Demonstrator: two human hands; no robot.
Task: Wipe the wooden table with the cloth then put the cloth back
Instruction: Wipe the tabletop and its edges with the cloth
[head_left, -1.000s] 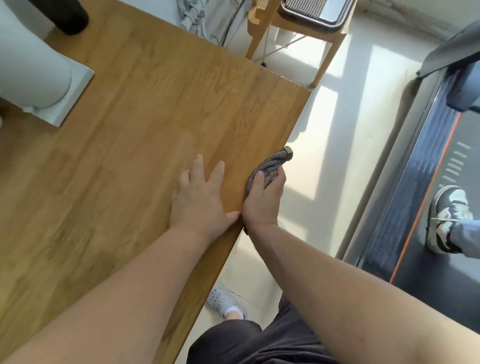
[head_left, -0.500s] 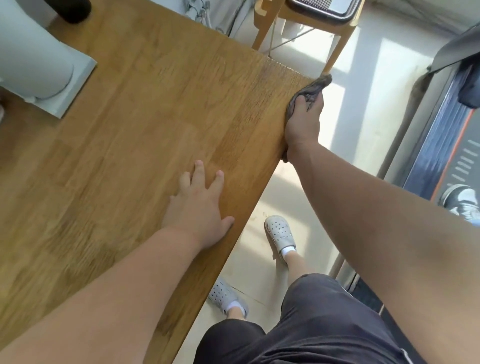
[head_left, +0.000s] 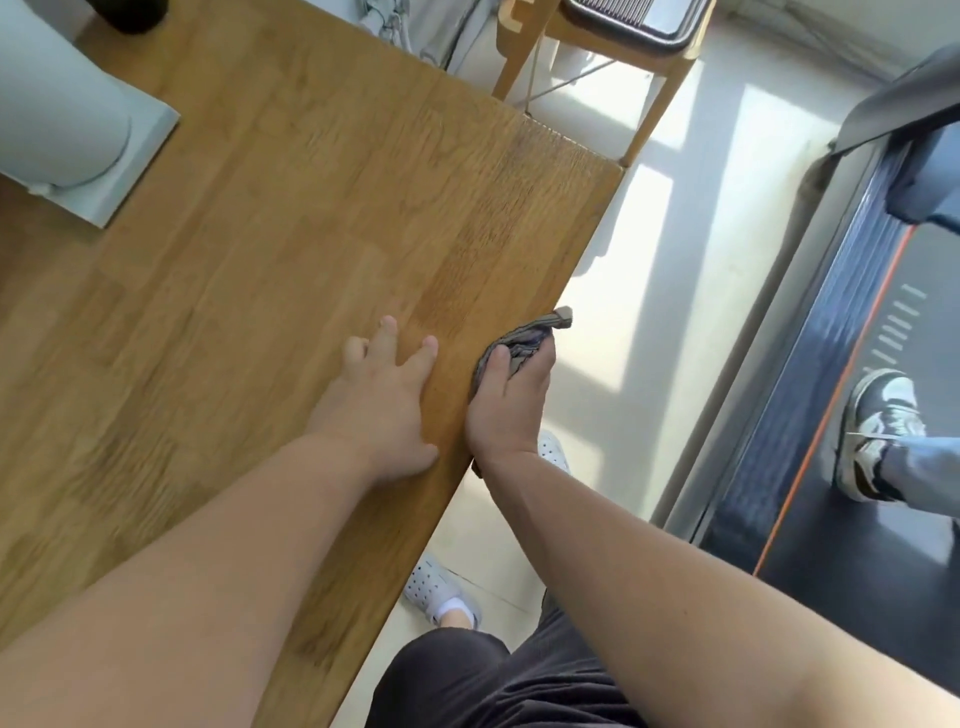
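Back from the far corner, the right hand (head_left: 511, 410) clenches the cloth (head_left: 524, 340) against the desk (head_left: 311, 234) edge; left hand (head_left: 387, 410) lies flat, released.

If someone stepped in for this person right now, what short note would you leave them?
Left hand: flat on the wooden table, open, bracing.
Right hand: gripping the grey cloth, pressed against the table's right edge.
Done: cannot tell how much of the top is wiped.
Left: finish wiping the edge and any remaining surface, then put the cloth back; its place is not in view.
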